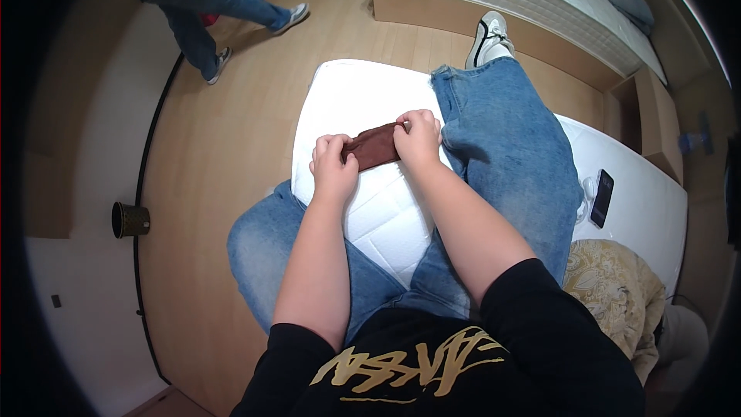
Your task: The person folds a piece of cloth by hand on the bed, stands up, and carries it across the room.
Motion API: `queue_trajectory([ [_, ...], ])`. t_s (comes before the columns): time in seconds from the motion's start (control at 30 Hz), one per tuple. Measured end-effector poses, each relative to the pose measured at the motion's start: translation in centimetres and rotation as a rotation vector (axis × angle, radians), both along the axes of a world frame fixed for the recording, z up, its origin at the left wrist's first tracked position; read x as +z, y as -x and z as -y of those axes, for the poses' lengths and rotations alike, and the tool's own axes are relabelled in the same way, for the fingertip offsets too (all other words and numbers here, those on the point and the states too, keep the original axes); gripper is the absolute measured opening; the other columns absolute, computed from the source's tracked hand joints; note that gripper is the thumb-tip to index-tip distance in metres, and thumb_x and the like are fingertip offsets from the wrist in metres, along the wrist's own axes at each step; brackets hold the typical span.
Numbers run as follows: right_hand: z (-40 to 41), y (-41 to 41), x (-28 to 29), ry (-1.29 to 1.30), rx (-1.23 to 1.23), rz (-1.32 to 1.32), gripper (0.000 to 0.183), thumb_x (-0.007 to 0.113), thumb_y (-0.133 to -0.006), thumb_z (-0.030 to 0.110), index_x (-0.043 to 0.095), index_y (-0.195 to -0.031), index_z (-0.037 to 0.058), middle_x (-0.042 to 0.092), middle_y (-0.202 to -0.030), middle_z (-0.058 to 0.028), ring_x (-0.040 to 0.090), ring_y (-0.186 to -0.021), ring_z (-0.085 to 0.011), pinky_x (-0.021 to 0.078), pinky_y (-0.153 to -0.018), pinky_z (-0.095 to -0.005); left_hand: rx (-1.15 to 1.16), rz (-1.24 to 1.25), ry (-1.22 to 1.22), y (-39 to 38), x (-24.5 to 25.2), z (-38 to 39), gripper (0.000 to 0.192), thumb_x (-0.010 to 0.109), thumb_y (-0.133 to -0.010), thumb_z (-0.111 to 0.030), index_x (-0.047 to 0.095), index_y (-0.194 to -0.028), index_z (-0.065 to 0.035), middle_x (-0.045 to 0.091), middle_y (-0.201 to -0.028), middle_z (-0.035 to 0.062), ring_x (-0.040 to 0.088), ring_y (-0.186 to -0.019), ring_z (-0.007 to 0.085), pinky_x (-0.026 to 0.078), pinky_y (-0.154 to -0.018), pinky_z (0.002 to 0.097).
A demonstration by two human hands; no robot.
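Note:
A folded piece of dark brown cloth (pixel 376 147) lies flat between my hands, just above or on the white quilted mattress (pixel 347 90) between my legs. My left hand (pixel 334 163) grips its left end, fingers curled over the far edge and thumb at the near side. At the right end, my right hand (pixel 418 136) pinches the cloth between thumb and fingers. The strip looks slightly creased along its upper edge. My palms hide both of its ends.
A phone (pixel 602 198) and a white coiled cable (pixel 584 200) lie on the mattress to my right, near a patterned beige fabric bundle (pixel 613 295). Another person in jeans (pixel 197 6) stands at the far left. A wastebasket (pixel 130 220) stands by the left wall; a second bed (pixel 521 0) is ahead.

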State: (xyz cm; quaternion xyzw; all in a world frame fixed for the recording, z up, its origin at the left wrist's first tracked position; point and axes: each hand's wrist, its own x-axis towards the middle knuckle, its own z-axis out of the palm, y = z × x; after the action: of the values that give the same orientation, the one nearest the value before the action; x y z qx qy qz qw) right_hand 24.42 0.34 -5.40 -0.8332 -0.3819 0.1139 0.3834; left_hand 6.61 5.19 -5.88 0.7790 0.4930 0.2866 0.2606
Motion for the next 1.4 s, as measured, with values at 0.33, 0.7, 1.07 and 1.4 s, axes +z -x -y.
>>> queue_trajectory([
  [0.33,0.4,-0.2,0.7,-0.188,0.133,-0.118,0.016,0.063,-0.073,0.010,0.067,-0.088,0.0099,0.064,-0.089,-0.0098,0.055,-0.102,-0.0329,0.0431,-0.091,-0.0422,-0.114,0.099,-0.178,-0.9,0.9,-0.1,0.014,0.061,-0.069,0.004,0.056,-0.076,-0.0070,0.062,-0.102,0.0060,0.052,-0.101,0.0343,0.043,-0.089,0.0437],
  [0.7,1.0,0.2,0.6,-0.101,0.279,0.054,0.018,0.065,-0.069,0.009,0.067,-0.087,0.0110,0.058,-0.106,-0.0082,0.049,-0.108,-0.0323,0.0382,-0.094,-0.0419,-0.132,0.127,-0.268,-0.8,0.9,0.0,0.016,0.060,-0.063,0.007,0.053,-0.070,-0.0049,0.069,-0.096,0.0051,0.052,-0.096,0.0342,0.043,-0.089,0.0430],
  [1.07,1.6,0.6,2.6,-0.200,0.372,-0.167,0.012,0.058,-0.072,0.004,0.056,-0.084,0.0036,0.059,-0.080,-0.0133,0.057,-0.077,-0.0316,0.0478,-0.074,-0.0364,-0.033,0.228,-0.127,-0.2,0.6,-0.5,0.016,0.059,-0.064,0.007,0.055,-0.073,-0.0042,0.065,-0.088,0.0092,0.053,-0.092,0.0338,0.046,-0.085,0.0421],
  [1.4,0.5,0.9,3.6,-0.296,0.449,-0.683,0.015,0.053,-0.078,-0.003,0.056,-0.091,0.0037,0.057,-0.085,-0.0011,0.052,-0.079,-0.0099,0.0461,-0.071,-0.0252,-0.179,0.136,0.120,-0.1,1.8,-1.0,0.040,0.054,-0.067,0.004,0.071,-0.101,-0.0098,0.056,-0.103,0.0095,0.045,-0.106,0.0327,0.040,-0.098,0.0416],
])
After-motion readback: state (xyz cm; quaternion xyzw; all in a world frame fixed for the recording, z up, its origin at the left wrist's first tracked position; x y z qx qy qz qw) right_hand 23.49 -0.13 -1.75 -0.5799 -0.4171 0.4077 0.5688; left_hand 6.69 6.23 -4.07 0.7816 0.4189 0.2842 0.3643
